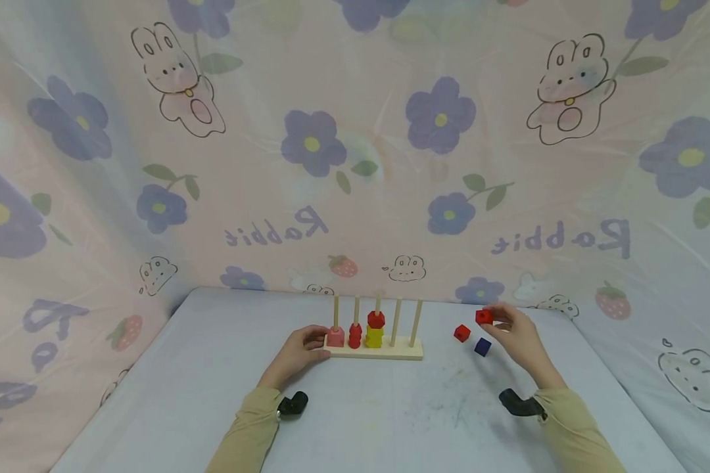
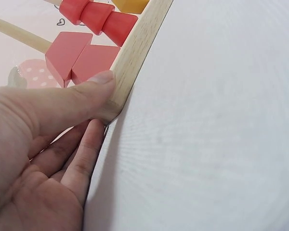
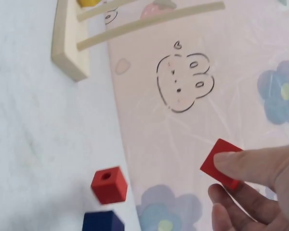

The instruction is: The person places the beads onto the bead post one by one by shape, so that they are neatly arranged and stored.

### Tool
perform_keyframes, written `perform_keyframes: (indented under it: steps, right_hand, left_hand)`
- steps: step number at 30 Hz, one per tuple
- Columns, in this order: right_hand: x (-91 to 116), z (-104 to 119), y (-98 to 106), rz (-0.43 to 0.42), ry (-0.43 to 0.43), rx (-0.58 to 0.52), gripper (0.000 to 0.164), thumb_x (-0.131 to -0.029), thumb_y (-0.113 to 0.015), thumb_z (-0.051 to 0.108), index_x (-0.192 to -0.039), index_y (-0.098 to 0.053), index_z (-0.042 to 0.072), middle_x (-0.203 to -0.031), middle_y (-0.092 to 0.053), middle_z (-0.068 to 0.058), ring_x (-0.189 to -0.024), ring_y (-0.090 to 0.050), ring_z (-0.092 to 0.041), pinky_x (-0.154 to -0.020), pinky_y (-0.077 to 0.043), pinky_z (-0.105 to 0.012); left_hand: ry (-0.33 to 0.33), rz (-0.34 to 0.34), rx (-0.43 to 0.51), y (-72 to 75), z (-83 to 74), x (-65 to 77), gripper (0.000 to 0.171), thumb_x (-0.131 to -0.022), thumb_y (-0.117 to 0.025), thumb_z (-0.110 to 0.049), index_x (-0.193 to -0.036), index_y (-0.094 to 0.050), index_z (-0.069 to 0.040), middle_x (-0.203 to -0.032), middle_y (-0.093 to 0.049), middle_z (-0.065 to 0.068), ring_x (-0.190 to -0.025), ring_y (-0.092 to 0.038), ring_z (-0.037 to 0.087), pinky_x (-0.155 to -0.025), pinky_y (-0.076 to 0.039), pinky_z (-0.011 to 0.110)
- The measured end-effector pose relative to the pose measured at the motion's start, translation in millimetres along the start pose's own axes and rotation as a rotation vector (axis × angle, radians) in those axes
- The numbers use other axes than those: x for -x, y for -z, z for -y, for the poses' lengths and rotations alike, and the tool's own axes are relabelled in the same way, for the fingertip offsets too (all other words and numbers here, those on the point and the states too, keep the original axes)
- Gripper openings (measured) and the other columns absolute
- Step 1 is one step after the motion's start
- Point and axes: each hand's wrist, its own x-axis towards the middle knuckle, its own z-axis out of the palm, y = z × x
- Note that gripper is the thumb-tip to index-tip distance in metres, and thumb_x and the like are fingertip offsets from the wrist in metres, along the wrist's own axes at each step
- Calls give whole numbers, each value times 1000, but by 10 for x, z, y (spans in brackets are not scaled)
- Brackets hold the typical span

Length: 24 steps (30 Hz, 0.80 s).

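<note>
A wooden peg stand (image 1: 378, 353) stands on the table. Its left peg carries pink blocks (image 1: 335, 337), the one beside it red beads (image 1: 355, 336), and the middle one yellow blocks (image 1: 374, 337) under a red bead (image 1: 376, 320). The two pegs on the right are bare. My left hand (image 1: 298, 355) grips the stand's left end, thumb on the front edge of its base (image 2: 135, 62). Between thumb and fingers, my right hand (image 1: 517, 338) pinches a red cube (image 3: 221, 163), held above the table. Below it lie another red cube (image 3: 109, 185), with a hole, and a dark blue cube (image 3: 103, 222).
The white table (image 1: 390, 414) ends at a patterned cloth curtain (image 1: 367, 197) behind the stand and at both sides. Both loose cubes lie to the right of the stand. A black wrist mount (image 1: 292, 403) sticks out from each sleeve.
</note>
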Motion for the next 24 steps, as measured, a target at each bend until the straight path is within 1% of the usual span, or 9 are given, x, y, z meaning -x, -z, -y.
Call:
perform_keyframes:
  steps: [3,5,8,11,16,18,19,23,24]
  right_hand:
    - [-61,95,-28,2,15,-51,36,-87,-70,8,-119,-56,-3,-111,-63,-18,-102,-58,-32,-75,-46,-8]
    - [-101,169,-49,1,25,-82,37,-87,-70,9,-119,-56,-3,-112,-63,-19,-103,-58,-32,-76,-46,-8]
    - [-161,293,-85,-3,43,-112,38,-87,-70,9,-120,-56,-4,-113,-62,-19,-104,-58,-31,-77,-46,-7]
    - [-227,422,-125,-10,54,-140,38,-87,-71,8,-121,-56,-3,-114,-62,-19,-105,-58,-30,-80,-46,-8]
    - [-326,639,-200,-13,73,-189,38,-88,-70,8,-122,-56,-1,-116,-61,-17,-108,-57,-30,-82,-46,-9]
    - [-334,819,-204,-4,74,-206,38,-88,-68,6,-122,-55,-3,-116,-60,-20,-109,-57,-32,-84,-47,-13]
    - [-340,898,-210,3,80,-233,38,-88,-68,4,-122,-55,-5,-115,-60,-21,-108,-57,-34,-84,-47,-13]
    - [-391,1035,-291,43,66,-318,38,-88,-68,3,-123,-55,-4,-115,-61,-20,-107,-57,-31,-85,-49,-15]
    - [-412,1015,-328,49,72,-334,37,-88,-69,5,-122,-55,-2,-115,-61,-18,-107,-57,-29,-83,-48,-13]
  left_hand:
    - [-5,14,14,13,-122,55,46,-84,-68,6,-126,-51,10,-120,-56,27,-111,-55,42,-92,-51,38]
    - [-3,23,21,22,-182,81,46,-84,-68,6,-126,-51,10,-121,-55,28,-112,-55,42,-92,-50,38]
    - [-6,28,23,29,-226,98,45,-84,-68,5,-126,-51,10,-123,-55,28,-113,-54,42,-93,-50,38]
    - [-13,24,20,27,-234,100,45,-84,-68,5,-126,-51,10,-123,-55,27,-113,-55,42,-93,-50,39]
    - [-9,24,24,27,-216,88,46,-84,-68,5,-126,-51,10,-121,-55,27,-113,-55,42,-93,-50,40]
    - [-6,26,23,29,-210,84,46,-84,-68,5,-127,-51,10,-121,-55,27,-113,-55,42,-93,-50,40]
    - [-5,26,20,30,-198,78,46,-84,-68,5,-127,-51,10,-121,-55,27,-113,-54,42,-93,-50,40]
    - [4,13,20,20,-22,2,48,-84,-70,4,-127,-52,7,-121,-56,24,-113,-56,39,-93,-50,40]
    - [4,11,20,17,32,-21,48,-83,-70,3,-127,-52,6,-121,-57,23,-113,-56,38,-93,-50,39]
